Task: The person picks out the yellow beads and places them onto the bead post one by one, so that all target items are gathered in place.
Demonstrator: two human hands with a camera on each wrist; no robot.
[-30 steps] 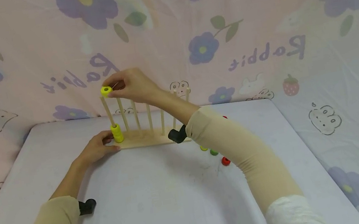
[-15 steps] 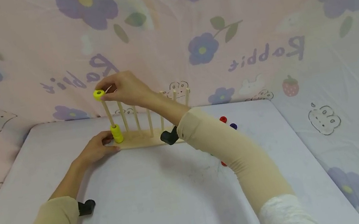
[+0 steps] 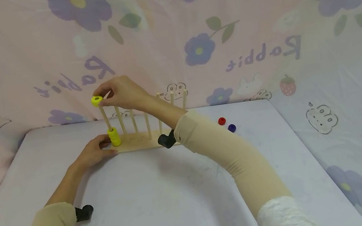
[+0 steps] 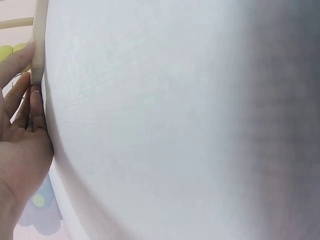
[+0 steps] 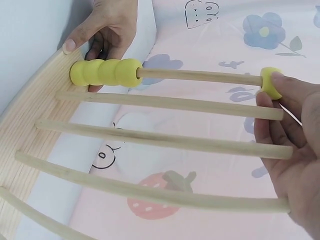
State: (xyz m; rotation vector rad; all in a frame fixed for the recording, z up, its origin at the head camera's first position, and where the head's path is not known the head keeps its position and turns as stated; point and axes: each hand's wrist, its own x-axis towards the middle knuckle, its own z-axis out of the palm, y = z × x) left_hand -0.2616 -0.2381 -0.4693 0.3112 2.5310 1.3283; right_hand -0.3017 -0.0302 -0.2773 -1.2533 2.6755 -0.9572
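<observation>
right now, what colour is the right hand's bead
Yellow bead, clearest in the right wrist view.

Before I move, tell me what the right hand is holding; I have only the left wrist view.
Observer: The right hand pinches a yellow bead at the tip of the end rod, the one nearest the left hand.
Operator: Now find me any loose beads.
Observer: The head view shows a red bead and a purple bead on the table, right of the rack.
</observation>
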